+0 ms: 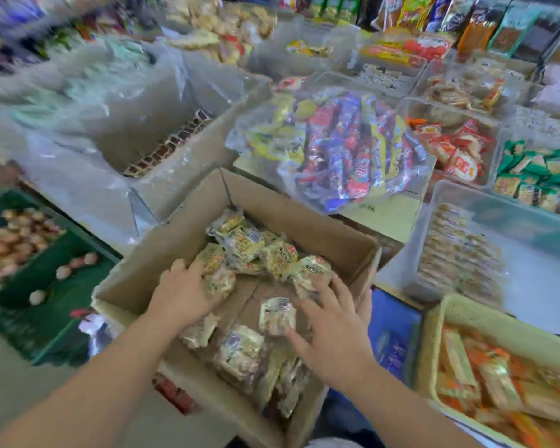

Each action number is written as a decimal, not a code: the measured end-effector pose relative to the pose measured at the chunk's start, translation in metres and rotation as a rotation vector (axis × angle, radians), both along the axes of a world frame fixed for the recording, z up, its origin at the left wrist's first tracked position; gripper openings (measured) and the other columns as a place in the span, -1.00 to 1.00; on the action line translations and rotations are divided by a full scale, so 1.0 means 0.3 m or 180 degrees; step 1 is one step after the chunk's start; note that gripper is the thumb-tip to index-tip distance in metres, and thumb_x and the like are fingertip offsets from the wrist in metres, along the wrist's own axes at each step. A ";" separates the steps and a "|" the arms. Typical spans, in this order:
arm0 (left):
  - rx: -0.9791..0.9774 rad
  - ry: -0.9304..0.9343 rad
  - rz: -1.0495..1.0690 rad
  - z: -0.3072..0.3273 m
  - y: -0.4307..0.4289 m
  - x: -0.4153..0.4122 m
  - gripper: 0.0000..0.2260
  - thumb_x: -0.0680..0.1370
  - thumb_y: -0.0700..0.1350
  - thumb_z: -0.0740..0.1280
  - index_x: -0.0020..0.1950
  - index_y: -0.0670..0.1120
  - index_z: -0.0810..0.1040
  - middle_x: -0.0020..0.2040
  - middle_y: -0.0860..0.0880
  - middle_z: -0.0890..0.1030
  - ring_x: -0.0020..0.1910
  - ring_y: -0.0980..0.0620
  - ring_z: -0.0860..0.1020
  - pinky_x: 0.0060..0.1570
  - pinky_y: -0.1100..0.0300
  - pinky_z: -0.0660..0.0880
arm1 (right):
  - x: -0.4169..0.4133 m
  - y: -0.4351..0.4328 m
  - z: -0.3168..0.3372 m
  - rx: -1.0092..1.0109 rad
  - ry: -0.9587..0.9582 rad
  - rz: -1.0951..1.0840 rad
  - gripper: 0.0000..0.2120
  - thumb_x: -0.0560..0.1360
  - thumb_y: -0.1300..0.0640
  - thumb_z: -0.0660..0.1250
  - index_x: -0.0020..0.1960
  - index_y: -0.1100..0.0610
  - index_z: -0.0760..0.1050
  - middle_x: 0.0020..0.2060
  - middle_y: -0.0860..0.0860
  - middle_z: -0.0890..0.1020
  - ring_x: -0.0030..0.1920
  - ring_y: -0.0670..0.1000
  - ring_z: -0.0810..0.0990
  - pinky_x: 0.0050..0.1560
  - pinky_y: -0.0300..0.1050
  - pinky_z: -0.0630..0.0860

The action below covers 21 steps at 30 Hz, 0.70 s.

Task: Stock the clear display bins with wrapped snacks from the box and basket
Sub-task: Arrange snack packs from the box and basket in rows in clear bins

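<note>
Left hand (185,295) gripping pale, crinkly wrapped snacks (246,244), right hand (335,334) spread over them, in cardboard box (304,221)

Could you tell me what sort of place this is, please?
Most likely a snack shop or small grocery: clear bins of wrapped snacks, rows of packets along the back, and an open cardboard box of snack packs.

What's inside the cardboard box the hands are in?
Pale yellow wrapped snacks lie loose in the cardboard box, bare floor showing between them. The left hand and right hand cover some packets beneath.
</note>
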<state>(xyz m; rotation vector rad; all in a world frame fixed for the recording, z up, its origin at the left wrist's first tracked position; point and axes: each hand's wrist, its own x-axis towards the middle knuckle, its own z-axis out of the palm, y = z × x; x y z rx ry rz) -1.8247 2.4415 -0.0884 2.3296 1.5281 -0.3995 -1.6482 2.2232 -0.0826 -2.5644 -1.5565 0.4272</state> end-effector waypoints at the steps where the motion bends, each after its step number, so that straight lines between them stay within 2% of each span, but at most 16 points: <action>1: -0.0072 0.0232 -0.0048 -0.020 0.038 -0.001 -0.22 0.44 0.42 0.36 0.52 0.00 0.33 0.41 -0.16 0.37 0.35 -0.27 0.41 0.29 -0.08 0.45 | -0.014 0.005 -0.003 -0.0169 -0.0210 0.0008 -0.34 0.45 -0.47 -0.13 0.34 -0.23 0.45 0.54 -0.08 0.27 0.60 0.12 0.00 0.43 0.45 -0.26; 4: -0.0227 0.0774 -0.0214 -0.083 0.110 0.001 -0.17 0.43 0.44 0.34 0.56 0.02 0.27 0.45 -0.16 0.36 0.40 -0.26 0.36 0.31 -0.11 0.45 | -0.022 0.011 -0.003 -0.0345 -0.0468 -0.0109 -0.34 0.44 -0.47 -0.09 0.30 -0.21 0.52 0.42 -0.11 0.45 0.56 0.10 0.15 0.45 0.47 -0.14; 8: -0.0269 0.1074 -0.0298 -0.136 0.146 0.010 -0.16 0.43 0.36 0.39 0.57 -0.01 0.21 0.46 -0.19 0.36 0.40 -0.26 0.36 0.30 -0.11 0.44 | -0.023 0.016 -0.005 -0.0598 -0.0560 -0.0184 -0.34 0.43 -0.46 -0.06 0.27 -0.18 0.55 0.37 -0.13 0.49 0.53 0.09 0.20 0.44 0.42 -0.15; 14: -0.0344 0.1229 -0.0405 -0.156 0.161 0.010 -0.26 0.47 0.14 0.42 0.53 -0.04 0.17 0.36 -0.18 0.52 0.35 -0.24 0.41 0.19 -0.02 0.47 | -0.030 0.022 0.001 -0.0719 -0.0645 -0.0247 -0.33 0.43 -0.46 -0.07 0.28 -0.16 0.54 0.30 -0.15 0.54 0.50 0.07 0.25 0.43 0.39 -0.07; 18: -0.0569 0.1172 -0.0301 -0.175 0.165 -0.002 -0.17 0.50 -0.01 0.40 0.64 -0.03 -0.02 0.43 -0.23 0.40 0.36 -0.27 0.44 0.23 -0.11 0.51 | -0.037 0.034 0.005 -0.0684 -0.0654 -0.0262 -0.34 0.41 -0.46 -0.04 0.23 -0.16 0.56 0.25 -0.17 0.57 0.44 0.06 0.31 0.43 0.39 -0.04; 21: -0.0730 0.1021 -0.0293 -0.176 0.162 -0.011 -0.18 0.55 -0.12 0.35 0.66 -0.08 -0.09 0.43 -0.30 0.36 0.32 -0.27 0.49 0.22 -0.08 0.54 | -0.038 0.036 0.008 -0.0687 -0.0636 -0.0263 -0.36 0.41 -0.46 -0.03 0.21 -0.16 0.57 0.23 -0.17 0.57 0.43 0.05 0.32 0.44 0.39 -0.03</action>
